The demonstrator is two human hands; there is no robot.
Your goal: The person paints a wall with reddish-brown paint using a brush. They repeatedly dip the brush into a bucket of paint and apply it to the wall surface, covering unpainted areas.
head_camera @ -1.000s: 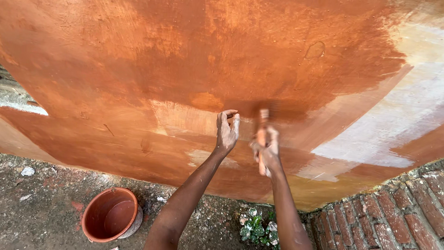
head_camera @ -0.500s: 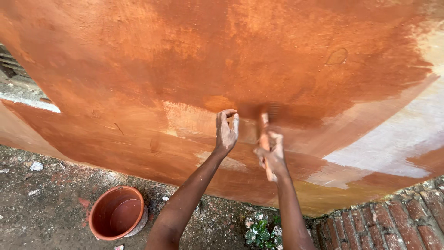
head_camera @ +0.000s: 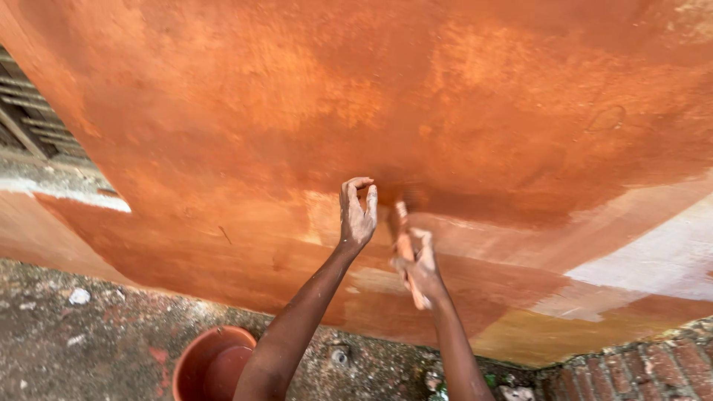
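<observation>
R hand [head_camera: 421, 269] grips a paint-smeared brush w/ an orange-stained handle [head_camera: 402, 226], fingers wrapped tight round the handle's lower part, head pointing up. Bristles meet the rust-orange painted wall [head_camera: 312, 96] right at the lower edge of the dark wet band; the bristle end is blurred, so exact contact can't be made out. L hand [head_camera: 356, 215] is just beside the brush, to its left, fingers loosely curled and apart, thumb spread, holding nothing. Can't tell whether the fingertips touch the wall or sit just off it. Both hands & forearms carry orange smears.

Relative to the brush: above it the wall is deep, even orange-brown; below & around it the coat is thin and streaky, w/ pale patches showing through. Lower right of the brush, well apart, sits a bare whitish unpainted patch of wall [head_camera: 653, 260]. Further down right, a strip of red brick paving [head_camera: 639, 371] meets the wall's base. Lower left of the brush, on the rough grey ground [head_camera: 82, 334], stands a round terracotta-coloured plastic bucket [head_camera: 212, 365], partly cut off by the frame edge and partly behind the L forearm. Far left, above a pale ledge, a dark slatted opening [head_camera: 26, 122] shows.
</observation>
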